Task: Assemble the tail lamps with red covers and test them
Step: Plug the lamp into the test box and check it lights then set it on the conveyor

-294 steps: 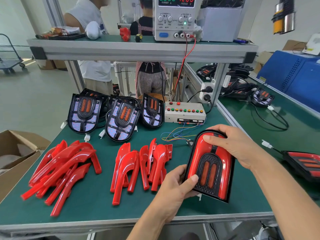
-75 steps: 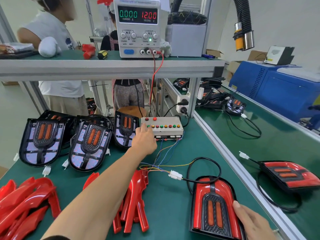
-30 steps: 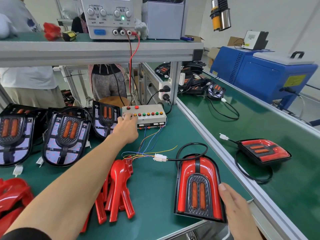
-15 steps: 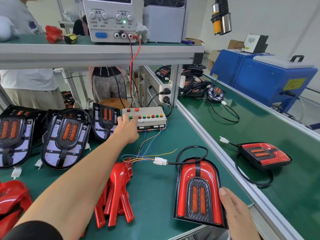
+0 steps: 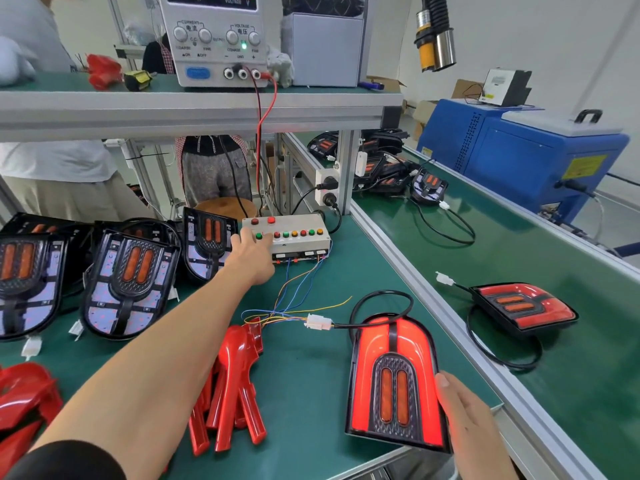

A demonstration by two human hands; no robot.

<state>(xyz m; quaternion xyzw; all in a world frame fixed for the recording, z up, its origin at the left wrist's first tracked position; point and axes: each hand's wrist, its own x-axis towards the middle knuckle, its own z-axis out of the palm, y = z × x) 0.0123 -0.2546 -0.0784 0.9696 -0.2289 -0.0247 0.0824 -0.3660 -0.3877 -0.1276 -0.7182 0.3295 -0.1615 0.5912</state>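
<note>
**Lamp lit under test**

The covered tail lamp [image 5: 394,379] glows at the bench's near right edge, steadied by the flat, relaxed right hand [image 5: 474,424]. The left hand [image 5: 252,254] fingers press the button box [image 5: 294,233]. Next, likely another button.

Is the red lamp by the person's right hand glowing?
Yes, the tail lamp beside the right hand shines bright red along its edges while the left hand touches the button box.

**Readable markings on your power supply**

Look to the upper left: the power supply [image 5: 216,39] shows "CURRENT" and "VOLTAGE" over its knobs, with "COARSE", "FINE", "ON", "OFF" and "GND" below. Its display digits are cut off. The blue machine's yellow label [image 5: 583,167] is unreadable.
</note>
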